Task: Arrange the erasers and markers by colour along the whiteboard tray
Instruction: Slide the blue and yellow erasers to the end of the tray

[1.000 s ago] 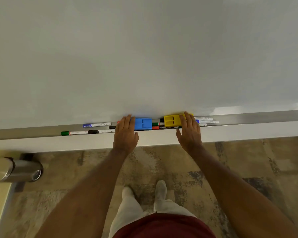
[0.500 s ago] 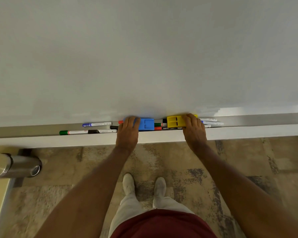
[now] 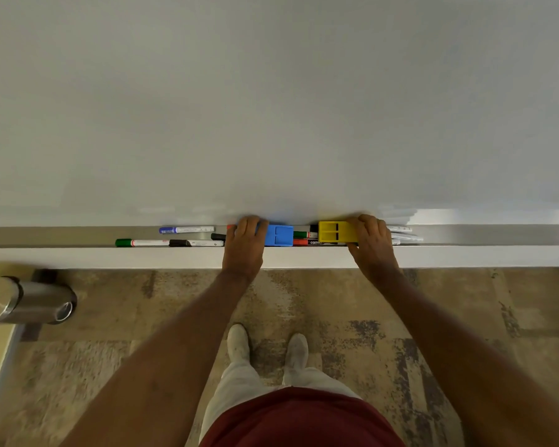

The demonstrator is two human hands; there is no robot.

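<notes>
A blue eraser (image 3: pixel 279 235) and a yellow eraser (image 3: pixel 333 231) lie in the whiteboard tray (image 3: pixel 62 236). My left hand (image 3: pixel 244 245) grips the blue eraser's left end, fingers curled over it. My right hand (image 3: pixel 371 243) is closed over the yellow eraser's right end. Between the erasers lie a green marker (image 3: pixel 304 234), a red marker (image 3: pixel 307 242) and a black cap. To the left lie a blue marker (image 3: pixel 186 230), a green marker (image 3: pixel 141 242) and a black marker (image 3: pixel 196 243). More white-bodied markers (image 3: pixel 402 235) stick out beyond my right hand.
The whiteboard (image 3: pixel 271 108) fills the upper view. A metal cylinder (image 3: pixel 33 303) juts out at the lower left beside a pale yellow surface. My feet (image 3: pixel 268 346) stand on patterned carpet below the tray's white front ledge (image 3: pixel 465 256).
Both hands moved forward from flat above the tray and curled down onto the erasers, left onto the blue one, right onto the yellow one.
</notes>
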